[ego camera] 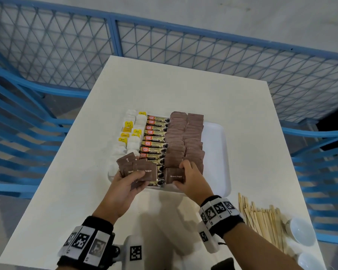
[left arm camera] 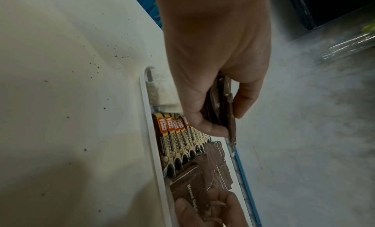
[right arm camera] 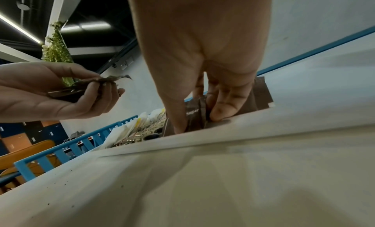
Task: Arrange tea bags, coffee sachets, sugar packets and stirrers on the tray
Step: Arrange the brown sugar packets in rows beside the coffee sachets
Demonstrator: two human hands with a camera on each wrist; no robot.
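A white tray (ego camera: pixel 217 152) on the table holds white tea bags (ego camera: pixel 132 133) with yellow tags on its left, a column of coffee sachets (ego camera: pixel 154 143) in the middle and two rows of brown sugar packets (ego camera: pixel 185 141) to their right. My left hand (ego camera: pixel 125 184) grips a fanned stack of brown sugar packets (ego camera: pixel 139 170) above the tray's near left corner. My right hand (ego camera: pixel 191 178) pinches one brown sugar packet (ego camera: pixel 174 175) at the near end of the sugar rows, standing it in the tray (right arm camera: pixel 202 137). Wooden stirrers (ego camera: pixel 261 221) lie on the table at the near right.
Two white cups (ego camera: pixel 300 230) stand at the table's near right corner beside the stirrers. The tray's right strip is bare. A blue mesh fence (ego camera: pixel 164 51) surrounds the white table (ego camera: pixel 76 182) on the far side and both flanks.
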